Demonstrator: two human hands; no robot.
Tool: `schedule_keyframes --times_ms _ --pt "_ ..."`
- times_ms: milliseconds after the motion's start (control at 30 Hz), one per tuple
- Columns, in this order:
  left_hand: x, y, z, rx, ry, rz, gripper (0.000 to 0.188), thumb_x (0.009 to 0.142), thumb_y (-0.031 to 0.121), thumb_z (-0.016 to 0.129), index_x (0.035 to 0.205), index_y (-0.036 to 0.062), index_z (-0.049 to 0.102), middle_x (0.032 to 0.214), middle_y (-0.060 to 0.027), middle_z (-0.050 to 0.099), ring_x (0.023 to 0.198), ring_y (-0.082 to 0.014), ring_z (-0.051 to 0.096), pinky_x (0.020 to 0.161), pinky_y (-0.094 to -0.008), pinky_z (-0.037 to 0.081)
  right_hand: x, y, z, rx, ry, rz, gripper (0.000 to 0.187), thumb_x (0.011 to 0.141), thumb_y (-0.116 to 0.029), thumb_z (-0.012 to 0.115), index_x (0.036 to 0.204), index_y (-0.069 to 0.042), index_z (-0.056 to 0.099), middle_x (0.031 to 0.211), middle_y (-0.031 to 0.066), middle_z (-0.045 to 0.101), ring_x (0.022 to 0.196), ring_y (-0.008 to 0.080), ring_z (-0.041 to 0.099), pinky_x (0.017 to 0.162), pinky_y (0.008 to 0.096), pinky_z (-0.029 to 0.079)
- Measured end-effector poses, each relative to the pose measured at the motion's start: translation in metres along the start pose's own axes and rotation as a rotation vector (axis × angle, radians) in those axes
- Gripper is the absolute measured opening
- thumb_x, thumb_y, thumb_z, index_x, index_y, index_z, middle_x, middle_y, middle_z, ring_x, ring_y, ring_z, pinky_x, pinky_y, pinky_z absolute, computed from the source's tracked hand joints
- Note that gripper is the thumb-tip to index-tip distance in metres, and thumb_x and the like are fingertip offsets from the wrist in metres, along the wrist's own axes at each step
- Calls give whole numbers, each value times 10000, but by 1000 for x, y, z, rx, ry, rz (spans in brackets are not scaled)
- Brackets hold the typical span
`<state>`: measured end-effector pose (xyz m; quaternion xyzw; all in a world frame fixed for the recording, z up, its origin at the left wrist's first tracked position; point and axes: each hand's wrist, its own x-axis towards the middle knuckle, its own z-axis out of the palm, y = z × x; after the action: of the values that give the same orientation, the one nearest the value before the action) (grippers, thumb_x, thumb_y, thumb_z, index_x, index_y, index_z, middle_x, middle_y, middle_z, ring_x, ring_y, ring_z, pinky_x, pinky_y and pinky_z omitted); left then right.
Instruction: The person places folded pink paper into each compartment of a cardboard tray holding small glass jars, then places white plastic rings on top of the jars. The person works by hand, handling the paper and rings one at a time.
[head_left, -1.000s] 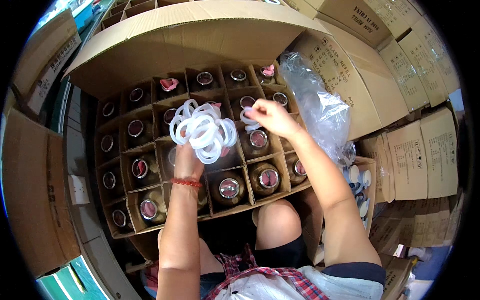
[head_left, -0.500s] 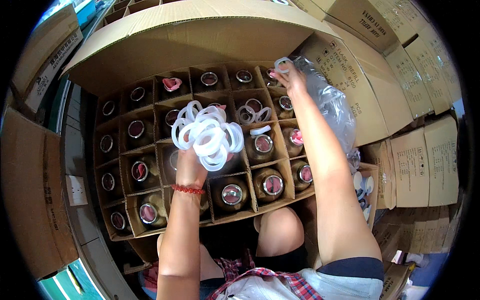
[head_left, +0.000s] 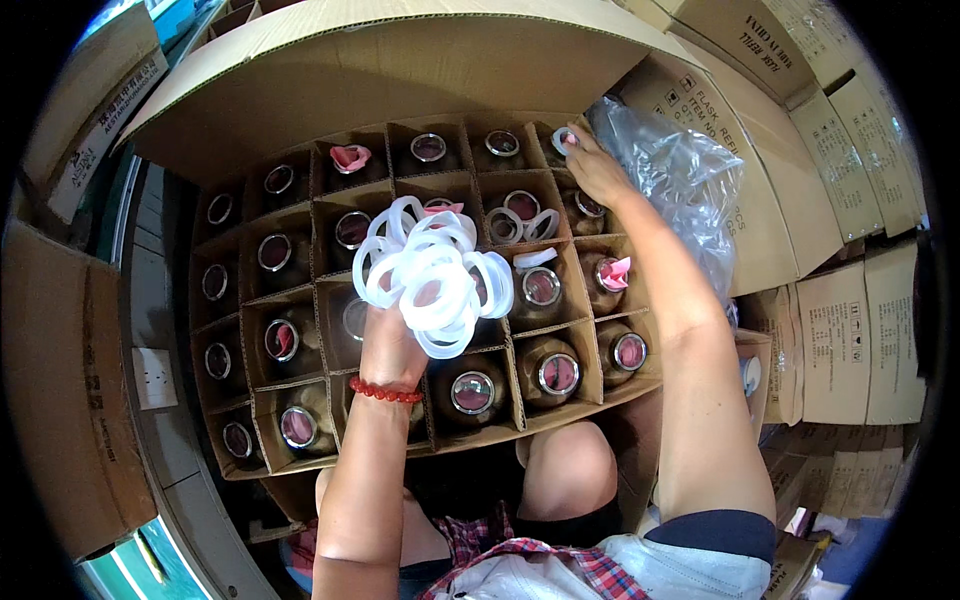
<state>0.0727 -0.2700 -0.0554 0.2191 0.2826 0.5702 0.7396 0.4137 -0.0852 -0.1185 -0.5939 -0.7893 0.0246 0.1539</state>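
Note:
A large bunch of translucent white plastic rings (head_left: pixel 440 290) is gathered in my left hand (head_left: pixel 390 345), which is closed beneath it and partly hidden. A red bead bracelet (head_left: pixel 386 390) circles that wrist. At the far right corner compartment, my right hand (head_left: pixel 598 172) has its fingertips on a single white ring (head_left: pixel 561 143) at a bottle's mouth. The divided carton (head_left: pixel 425 438) holds many glass bottles (head_left: pixel 470 392) with silvery rims, one per compartment. Pink material shows in some mouths, such as a pink piece (head_left: pixel 350 158) in the far row. Two loose rings (head_left: pixel 522 226) lie beside one bottle.
Crumpled clear plastic (head_left: pixel 680 175) lies against the carton's right flap. The raised far flap (head_left: pixel 400 85) stands behind the bottles. Stacked cartons (head_left: pixel 835 340) line the right, and another carton (head_left: pixel 65 390) stands at the left. My knees are below the near edge.
My right hand has lowered the ring from above the far right corner to the bottle's mouth. The left hand still holds the bunch, now slightly farther right in view.

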Motion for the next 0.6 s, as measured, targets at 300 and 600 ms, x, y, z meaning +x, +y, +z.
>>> schedule_keyframes --times_ms 300,600 --pt "6 -2 5 -2 41 -26 427 842 159 614 1221 12 484 1109 -121 595 957 -241 628 796 -370 548 25 9 -4 99 -107 92 397 854 -130 428 1226 -60 546 1439 151 318 1251 316 408 1064 363 303" --pt "0 11 9 -14 0 -13 416 839 175 606 1209 22 492 1102 -107 592 984 -210 603 849 -341 505 12 -12 -7 -157 -100 43 370 825 -28 421 1152 -59 592 1316 108 486 1191 304 468 1023 352 354"
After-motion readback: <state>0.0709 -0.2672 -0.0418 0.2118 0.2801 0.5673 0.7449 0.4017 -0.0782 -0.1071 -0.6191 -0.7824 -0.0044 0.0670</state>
